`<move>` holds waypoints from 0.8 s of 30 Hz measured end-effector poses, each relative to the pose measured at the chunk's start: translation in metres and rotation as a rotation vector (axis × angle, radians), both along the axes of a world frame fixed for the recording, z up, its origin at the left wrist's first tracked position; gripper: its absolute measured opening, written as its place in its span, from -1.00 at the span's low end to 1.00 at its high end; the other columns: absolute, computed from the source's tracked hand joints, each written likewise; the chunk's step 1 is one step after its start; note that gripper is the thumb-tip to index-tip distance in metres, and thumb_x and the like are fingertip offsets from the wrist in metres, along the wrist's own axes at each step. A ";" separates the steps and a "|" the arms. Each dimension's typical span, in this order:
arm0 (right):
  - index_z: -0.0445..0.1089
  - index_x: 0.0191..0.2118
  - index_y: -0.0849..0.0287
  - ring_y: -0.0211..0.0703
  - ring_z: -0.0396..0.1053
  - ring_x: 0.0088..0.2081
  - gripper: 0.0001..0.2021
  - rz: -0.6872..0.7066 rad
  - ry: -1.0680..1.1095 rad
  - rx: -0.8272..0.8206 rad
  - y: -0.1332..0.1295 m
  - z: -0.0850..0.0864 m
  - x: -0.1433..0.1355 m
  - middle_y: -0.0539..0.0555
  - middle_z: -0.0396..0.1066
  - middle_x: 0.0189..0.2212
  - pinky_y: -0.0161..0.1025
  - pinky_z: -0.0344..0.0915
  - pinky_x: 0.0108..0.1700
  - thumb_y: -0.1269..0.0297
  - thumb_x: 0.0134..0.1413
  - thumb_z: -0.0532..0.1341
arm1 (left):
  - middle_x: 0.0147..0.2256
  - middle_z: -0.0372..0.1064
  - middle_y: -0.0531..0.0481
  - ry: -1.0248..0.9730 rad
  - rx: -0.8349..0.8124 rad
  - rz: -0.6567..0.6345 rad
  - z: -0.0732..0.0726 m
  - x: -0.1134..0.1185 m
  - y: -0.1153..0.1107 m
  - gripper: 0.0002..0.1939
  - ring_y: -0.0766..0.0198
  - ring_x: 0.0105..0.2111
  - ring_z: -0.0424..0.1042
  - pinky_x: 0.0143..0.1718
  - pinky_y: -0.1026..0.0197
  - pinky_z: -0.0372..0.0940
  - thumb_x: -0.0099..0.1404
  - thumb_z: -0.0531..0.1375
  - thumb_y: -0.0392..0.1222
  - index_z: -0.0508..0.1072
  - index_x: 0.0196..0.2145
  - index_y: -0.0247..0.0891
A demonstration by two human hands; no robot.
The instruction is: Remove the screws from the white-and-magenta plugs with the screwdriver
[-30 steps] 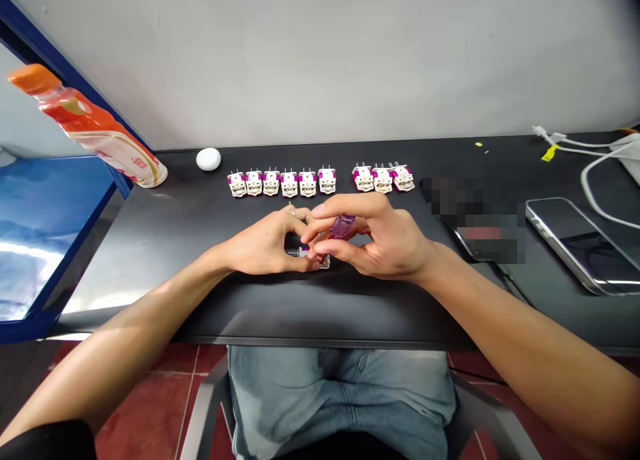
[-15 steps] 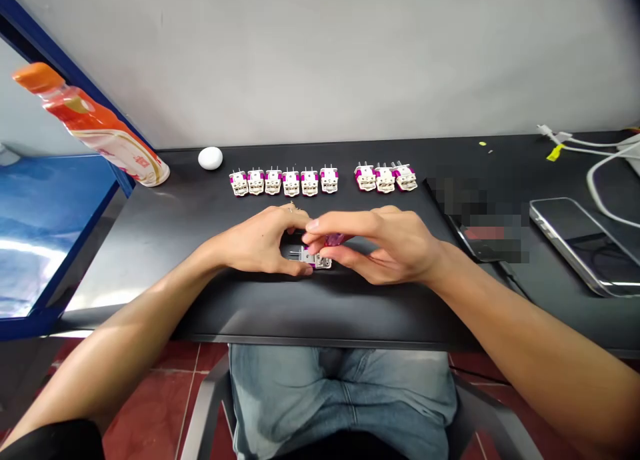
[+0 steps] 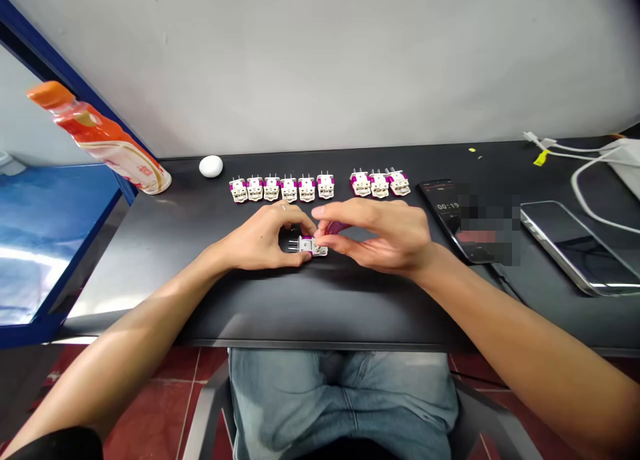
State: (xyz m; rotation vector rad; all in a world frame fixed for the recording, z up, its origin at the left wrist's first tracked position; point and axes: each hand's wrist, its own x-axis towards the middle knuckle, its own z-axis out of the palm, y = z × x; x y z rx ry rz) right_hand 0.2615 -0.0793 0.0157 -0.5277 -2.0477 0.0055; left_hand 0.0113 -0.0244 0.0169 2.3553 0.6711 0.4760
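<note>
The left hand (image 3: 257, 239) pinches a white and purple plug (image 3: 305, 245) on the black table (image 3: 310, 307), pins toward the palm. The right hand (image 3: 390, 233) grips a purple handle (image 3: 337, 227) near the plug's other end.

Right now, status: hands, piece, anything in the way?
Left fingers holding pronged piece. Right fingers pinching purple object, partly hiding piece's end. Nine similar pieces just beyond.
</note>
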 end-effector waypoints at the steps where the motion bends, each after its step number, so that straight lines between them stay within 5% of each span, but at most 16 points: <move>1: 0.52 0.33 0.11 -0.21 0.77 -0.13 -0.62 0.026 -0.025 -0.042 0.000 0.000 0.000 0.08 0.78 0.07 -0.31 0.73 -0.04 0.45 0.52 0.38 | -0.16 0.63 0.02 0.000 0.010 -0.009 0.000 -0.001 0.000 -0.83 0.15 -0.16 0.50 -0.02 0.11 0.38 0.32 0.41 -0.15 0.63 -0.14 -0.18; 3: 0.46 0.41 0.12 -0.21 0.78 -0.03 -0.56 0.057 -0.037 -0.097 0.000 0.001 0.000 0.12 0.74 0.19 -0.28 0.74 0.04 0.53 0.55 0.26 | -0.17 0.62 0.01 0.014 0.037 -0.016 -0.001 -0.002 0.001 -0.83 0.14 -0.16 0.49 0.00 0.09 0.37 0.35 0.43 -0.10 0.63 -0.15 -0.19; 7: 0.54 0.34 0.04 -0.26 0.74 -0.25 -0.53 0.000 0.060 0.053 0.002 -0.001 0.000 -0.04 0.78 -0.12 -0.34 0.72 -0.09 0.43 0.41 0.50 | -0.14 0.64 -0.01 0.034 0.051 -0.007 -0.003 -0.003 0.002 -0.73 0.09 -0.10 0.51 0.04 0.06 0.37 0.34 0.48 -0.02 0.67 -0.08 -0.17; 11: 0.41 0.50 -0.01 -0.14 0.78 0.02 -0.46 0.064 0.005 -0.047 0.003 -0.004 -0.002 0.07 0.76 0.11 -0.21 0.76 0.09 0.46 0.54 0.33 | -0.14 0.64 -0.02 0.044 0.032 -0.011 -0.004 -0.002 0.003 -0.74 0.07 -0.10 0.51 0.06 0.05 0.37 0.37 0.47 0.00 0.66 -0.10 -0.18; 15: 0.50 0.43 -0.05 -0.20 0.75 -0.22 -0.44 0.026 0.084 -0.003 0.003 -0.006 -0.003 -0.02 0.78 -0.10 -0.29 0.76 -0.11 0.49 0.44 0.44 | -0.13 0.64 -0.02 0.048 0.049 -0.015 -0.003 -0.002 0.002 -0.76 0.06 -0.08 0.49 0.07 0.04 0.36 0.36 0.46 0.00 0.66 -0.12 -0.16; 19: 0.39 0.52 0.04 -0.15 0.78 -0.03 -0.43 0.111 0.071 -0.142 0.003 -0.008 -0.004 0.14 0.73 0.17 -0.26 0.78 -0.05 0.52 0.53 0.30 | -0.14 0.63 -0.02 0.025 0.036 -0.023 -0.003 -0.002 0.002 -0.78 0.07 -0.10 0.50 0.06 0.04 0.36 0.37 0.45 -0.02 0.64 -0.13 -0.17; 24: 0.48 0.44 -0.08 -0.21 0.73 -0.27 -0.43 0.062 0.113 -0.047 0.004 -0.009 -0.003 0.00 0.78 -0.06 -0.29 0.77 -0.17 0.42 0.43 0.47 | -0.11 0.64 -0.02 0.033 0.013 -0.023 -0.005 -0.001 0.003 -0.76 0.06 -0.06 0.52 0.12 0.02 0.34 0.37 0.46 0.00 0.64 -0.13 -0.17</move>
